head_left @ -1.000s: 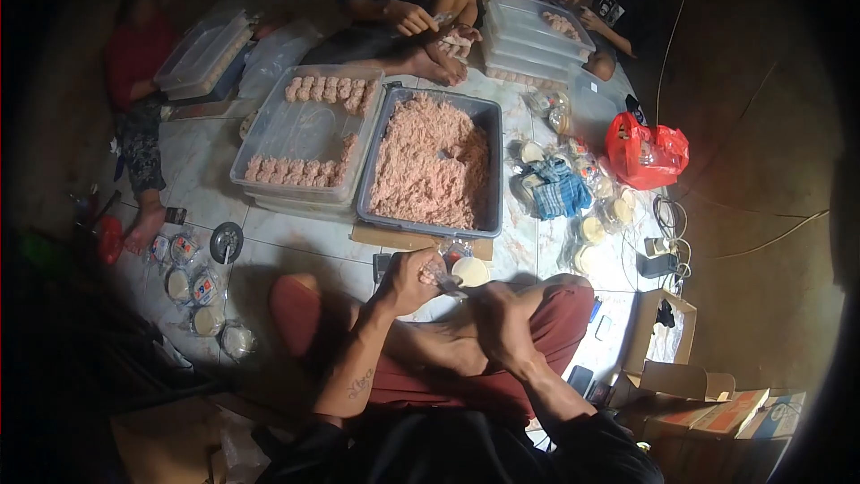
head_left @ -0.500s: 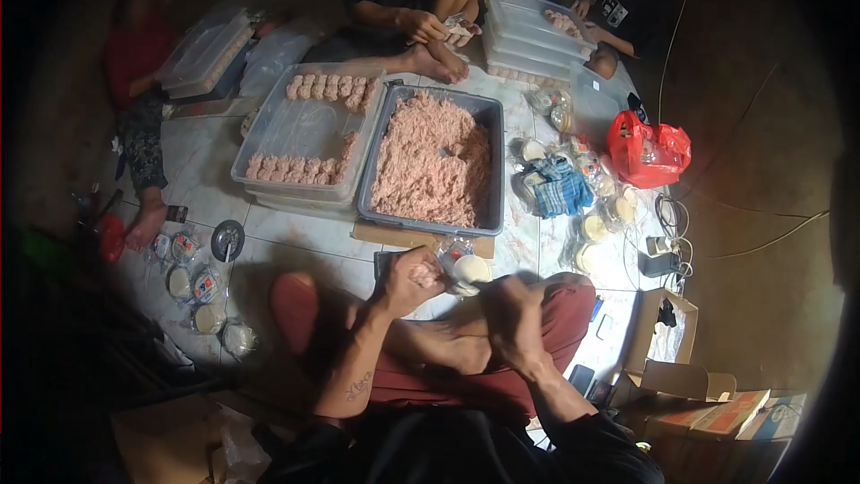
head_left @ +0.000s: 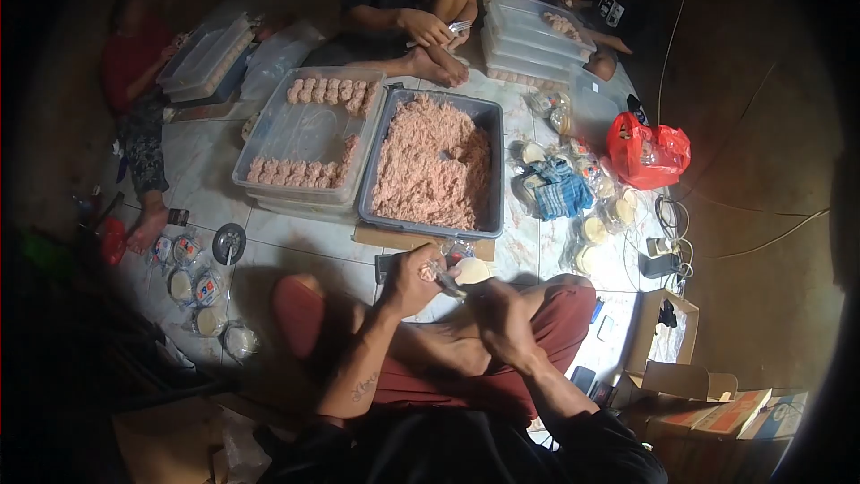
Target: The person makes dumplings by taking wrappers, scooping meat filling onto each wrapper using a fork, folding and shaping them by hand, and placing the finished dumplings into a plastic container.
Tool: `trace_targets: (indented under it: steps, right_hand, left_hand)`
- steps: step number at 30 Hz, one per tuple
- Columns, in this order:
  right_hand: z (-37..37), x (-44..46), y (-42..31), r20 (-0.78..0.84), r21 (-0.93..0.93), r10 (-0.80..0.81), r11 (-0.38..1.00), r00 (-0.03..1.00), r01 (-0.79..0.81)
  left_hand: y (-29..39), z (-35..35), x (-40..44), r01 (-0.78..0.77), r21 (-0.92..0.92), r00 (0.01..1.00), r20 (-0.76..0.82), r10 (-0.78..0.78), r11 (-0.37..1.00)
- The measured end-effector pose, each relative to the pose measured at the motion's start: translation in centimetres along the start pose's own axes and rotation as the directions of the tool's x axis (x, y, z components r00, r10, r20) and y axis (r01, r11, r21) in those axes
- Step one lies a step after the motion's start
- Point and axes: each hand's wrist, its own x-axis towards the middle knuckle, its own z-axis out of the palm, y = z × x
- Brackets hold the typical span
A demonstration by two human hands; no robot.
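My left hand [head_left: 410,285] is curled round a small lump of pinkish meat filling [head_left: 427,271], whose top shows at the thumb side; any wrapper round it is hidden. My right hand [head_left: 504,321] grips a slim dark metal utensil [head_left: 451,287], and its far end reaches the lump. Whether it is a spoon or a flat spreader, I cannot tell. Just beyond my hands lies a stack of round pale wrappers [head_left: 472,271]. Ahead stands a grey tub [head_left: 499,161] holding a large heap of minced pink filling [head_left: 425,166].
Left of the tub, a clear plastic box [head_left: 242,161] carries rows of filled dumplings [head_left: 300,173]. Wrapper packets, a blue checked cloth [head_left: 560,186] and a red plastic bag [head_left: 649,152] lie to the right. Several people sit around; one [head_left: 421,31] holds a fork. Phones and cartons are near my right knee.
The utensil has swung from beside the wrapper stack to the lump in my left hand. Across from me, the person's hand now shows a fork instead of a pale wrapper.
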Motion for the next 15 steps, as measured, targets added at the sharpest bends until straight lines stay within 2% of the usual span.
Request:
trace_targets:
  steps: [1, 2, 4, 5, 6, 8, 9, 10, 12, 13, 14, 15]
  right_hand:
    - [0.4, 0.2, 0.0, -0.033, -0.039, 0.004, 0.999, 0.999, -0.005]
    - [0.6, 0.6, -0.2, -0.066, -0.079, 0.002, 0.997, 0.998, -0.007]
    - [-0.6, 0.7, -1.6, -0.163, 0.107, 0.108, 0.990, 0.981, -0.091]
    - [-0.9, 0.5, -1.6, -0.199, 0.012, 0.090, 0.996, 0.976, -0.090]
    - [-0.5, 0.4, -1.0, -0.201, 0.013, 0.089, 0.996, 0.976, -0.089]
    - [0.7, 0.5, 0.3, -0.050, -0.102, -0.023, 0.995, 0.998, 0.018]
    - [0.1, 0.4, 0.7, -0.030, -0.160, -0.025, 0.987, 0.999, 0.020]
    - [-0.4, 0.7, 0.1, -0.031, -0.159, -0.032, 0.987, 0.999, 0.027]
    - [-1.1, 0.6, -1.3, -0.139, 0.035, 0.102, 0.995, 0.985, -0.098]
    - [-0.6, 0.3, -0.8, -0.112, 0.145, 0.064, 0.988, 0.992, -0.047]
    - [-0.2, 0.2, -0.5, -0.115, 0.148, 0.070, 0.988, 0.991, -0.053]
    - [0.3, 0.2, -0.2, -0.078, 0.004, 0.022, 1.000, 0.997, -0.021]
  left_hand:
    - [1.4, 0.2, 0.3, 0.056, 0.123, 0.998, -0.025, -0.053, 0.991]
    - [1.2, -0.1, 0.5, 0.051, 0.124, 0.998, -0.028, -0.048, 0.991]
    - [0.4, -0.9, 0.6, -0.265, -0.174, 0.961, -0.127, 0.246, 0.948]
    - [0.2, -1.1, 0.3, -0.239, -0.202, 0.970, -0.101, 0.223, 0.950]
    - [0.1, -0.9, 0.4, -0.240, -0.200, 0.969, -0.100, 0.224, 0.950]
    - [0.6, -0.5, 0.7, -0.027, 0.140, 0.997, 0.072, 0.017, 0.990]
    - [0.7, -1.0, 0.8, -0.035, 0.145, 0.997, 0.073, 0.024, 0.989]
    - [1.1, -1.7, 0.7, -0.053, 0.036, 0.996, 0.076, 0.050, 0.998]
    - [1.6, -2.6, 0.0, -0.075, -0.186, 0.992, 0.086, 0.092, 0.980]
    - [-0.6, -1.2, 0.3, -0.251, -0.202, 0.968, -0.035, 0.249, 0.947]
    - [-0.4, -0.7, 0.2, -0.247, -0.202, 0.969, -0.029, 0.247, 0.948]
    - [-0.1, -0.3, 0.3, -0.183, -0.076, 0.983, -0.001, 0.184, 0.980]
